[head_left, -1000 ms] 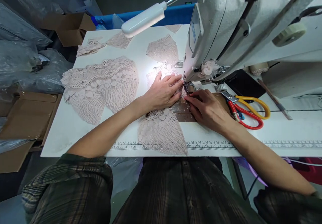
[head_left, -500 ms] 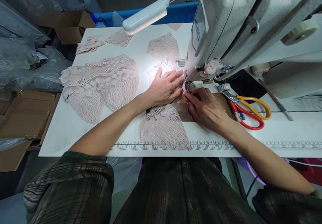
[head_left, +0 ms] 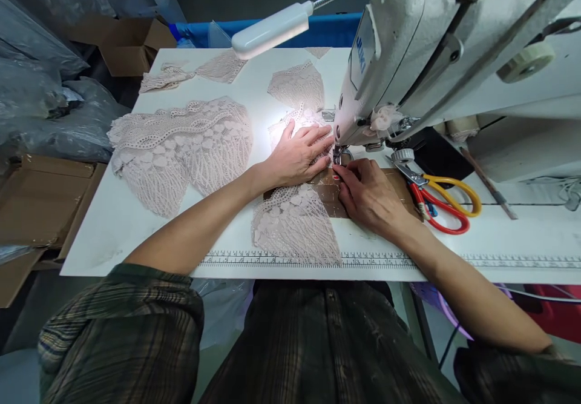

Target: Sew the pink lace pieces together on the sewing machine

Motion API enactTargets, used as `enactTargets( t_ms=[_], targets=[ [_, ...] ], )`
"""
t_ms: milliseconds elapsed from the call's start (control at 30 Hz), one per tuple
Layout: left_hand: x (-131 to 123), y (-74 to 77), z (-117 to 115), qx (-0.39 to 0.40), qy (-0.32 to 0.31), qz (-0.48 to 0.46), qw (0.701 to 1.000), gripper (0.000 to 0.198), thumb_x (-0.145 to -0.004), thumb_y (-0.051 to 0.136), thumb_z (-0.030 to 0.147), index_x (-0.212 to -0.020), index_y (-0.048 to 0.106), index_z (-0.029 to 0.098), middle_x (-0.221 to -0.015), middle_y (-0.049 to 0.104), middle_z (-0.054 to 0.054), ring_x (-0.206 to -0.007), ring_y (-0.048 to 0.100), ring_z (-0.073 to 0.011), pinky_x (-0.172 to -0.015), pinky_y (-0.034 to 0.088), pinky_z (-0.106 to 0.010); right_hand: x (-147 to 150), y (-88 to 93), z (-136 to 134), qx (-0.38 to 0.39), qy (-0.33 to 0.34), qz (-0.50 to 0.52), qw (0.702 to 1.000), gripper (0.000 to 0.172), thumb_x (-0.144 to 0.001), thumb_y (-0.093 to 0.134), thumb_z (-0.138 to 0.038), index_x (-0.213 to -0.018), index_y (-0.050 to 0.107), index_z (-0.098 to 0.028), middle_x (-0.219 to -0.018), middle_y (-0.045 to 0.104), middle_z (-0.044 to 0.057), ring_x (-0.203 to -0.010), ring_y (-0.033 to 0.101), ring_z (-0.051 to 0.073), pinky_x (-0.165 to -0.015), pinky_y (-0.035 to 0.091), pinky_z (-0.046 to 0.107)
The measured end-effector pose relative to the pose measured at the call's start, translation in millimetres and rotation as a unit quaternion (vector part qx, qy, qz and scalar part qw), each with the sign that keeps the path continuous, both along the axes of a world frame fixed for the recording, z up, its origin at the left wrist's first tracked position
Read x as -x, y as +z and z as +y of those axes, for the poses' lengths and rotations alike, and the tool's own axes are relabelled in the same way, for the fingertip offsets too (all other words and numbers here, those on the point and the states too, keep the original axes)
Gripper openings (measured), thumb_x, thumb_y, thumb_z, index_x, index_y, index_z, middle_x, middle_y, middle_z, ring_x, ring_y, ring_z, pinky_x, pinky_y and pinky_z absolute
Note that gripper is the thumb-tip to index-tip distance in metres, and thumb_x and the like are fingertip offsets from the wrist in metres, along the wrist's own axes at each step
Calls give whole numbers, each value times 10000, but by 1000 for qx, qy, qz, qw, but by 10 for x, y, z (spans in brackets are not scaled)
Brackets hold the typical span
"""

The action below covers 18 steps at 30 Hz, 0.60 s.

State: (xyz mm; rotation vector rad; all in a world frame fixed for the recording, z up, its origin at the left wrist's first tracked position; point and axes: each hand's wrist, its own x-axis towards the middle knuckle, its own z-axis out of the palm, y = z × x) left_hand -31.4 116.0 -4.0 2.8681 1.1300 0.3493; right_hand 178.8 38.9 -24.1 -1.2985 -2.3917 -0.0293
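Note:
My left hand (head_left: 299,157) lies flat with spread fingers on a beige lace piece (head_left: 278,130), just left of the presser foot (head_left: 336,154) of the sewing machine (head_left: 390,46). Close in front of the foot, my right hand (head_left: 370,197) has thumb and forefinger pinched at the edge of that lace; the fingers partly hide the spot. Both hands are over a brown taped plate (head_left: 333,203) set in the white table. Another scalloped lace panel (head_left: 295,228) hangs toward me across the plate's left part. Whether it joins the lace under my hand is hidden.
Scissors with red and yellow handles (head_left: 447,201) lie right of my right hand. A larger lace piece (head_left: 181,149) spreads on the left. A lamp (head_left: 272,28) hangs above the work. A printed ruler (head_left: 390,260) follows the front edge. Cardboard boxes (head_left: 45,204) stand left.
The view has shifted slightly. Both hands keep almost the same place on the lace at the presser foot.

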Motion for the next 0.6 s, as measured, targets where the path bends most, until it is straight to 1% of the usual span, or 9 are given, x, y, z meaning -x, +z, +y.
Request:
enactTargets(
  t_ms=[67, 200, 333, 433, 600],
  targets=[
    [-2, 0, -1, -1, 1, 2, 1000, 432, -1031, 289, 371, -1295, 601, 233, -1360, 577, -138, -1257, 515, -334, -1056, 353, -569, 17, 12, -20, -10, -9, -25, 1000, 378, -963, 395, -238, -1278, 586, -153, -1101, 589, 164, -951, 529, 272, -821, 505, 443],
    [-9, 7, 3, 8, 11, 3, 1000, 433, -1030, 305, 374, -1309, 598, 220, -1359, 578, -149, -1228, 528, -334, -1057, 354, -577, 48, 32, -57, -12, -21, -68, 997, 379, -949, 401, -201, -1274, 578, -120, -1115, 589, 181, -986, 517, 288, -850, 494, 466],
    [-12, 2, 14, 13, 24, 4, 1000, 432, -1034, 309, 387, -1329, 583, 226, -1356, 581, -144, -1242, 520, -330, -1074, 348, -579, 61, 44, -77, -9, -28, -67, 997, 386, -940, 410, -182, -1287, 569, -130, -1122, 595, 181, -996, 515, 288, -857, 490, 476],
    [-11, 3, 12, 13, 35, 9, 999, 433, -1040, 305, 397, -1341, 573, 235, -1371, 578, -137, -1268, 511, -325, -1100, 332, -589, 61, 57, -84, -6, -29, -68, 997, 392, -946, 408, -183, -1296, 568, -108, -1137, 596, 193, -992, 514, 292, -848, 491, 473],
    [-21, 2, -7, 20, 45, 9, 999, 456, -1051, 282, 409, -1348, 568, 212, -1425, 546, -145, -1316, 491, -320, -1127, 314, -605, 56, 77, -77, 6, -17, -57, 998, 388, -944, 410, -185, -1279, 587, -102, -1129, 595, 198, -985, 510, 293, -850, 491, 476]
  ],
)
